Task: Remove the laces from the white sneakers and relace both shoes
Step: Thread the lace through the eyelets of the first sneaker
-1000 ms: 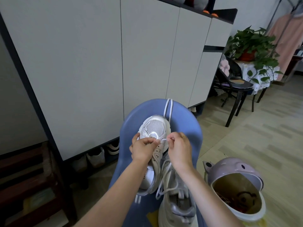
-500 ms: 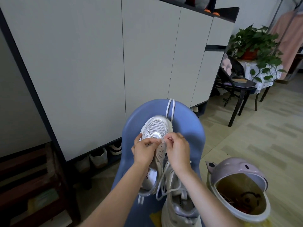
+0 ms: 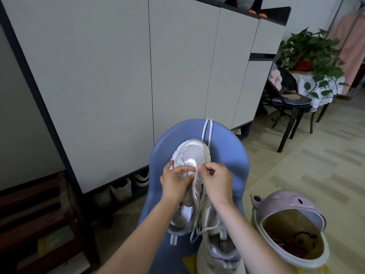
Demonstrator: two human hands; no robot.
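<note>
I'm looking into a home entryway — tall shoe cabinet [image 3: 177, 76], shoes [image 3: 120, 189] beneath it, potted plant [image 3: 308, 50] right of it.

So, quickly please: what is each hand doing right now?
Left hand: grips the sneaker near its eyelets.
Right hand: pinches the lace.

On a blue chair [image 3: 227, 155] a white sneaker [image 3: 192, 155] points toe-away, held at its left eyelet flap by the left hand [image 3: 175, 184]. The right hand [image 3: 216, 181] pinches a white lace [image 3: 197, 175] at the eyelets. A second sneaker [image 3: 217, 252] sits nearer (laces loose). A spare lace [image 3: 207, 129] hangs over the chair's far edge; right, a pink bin [image 3: 286, 202].
</note>
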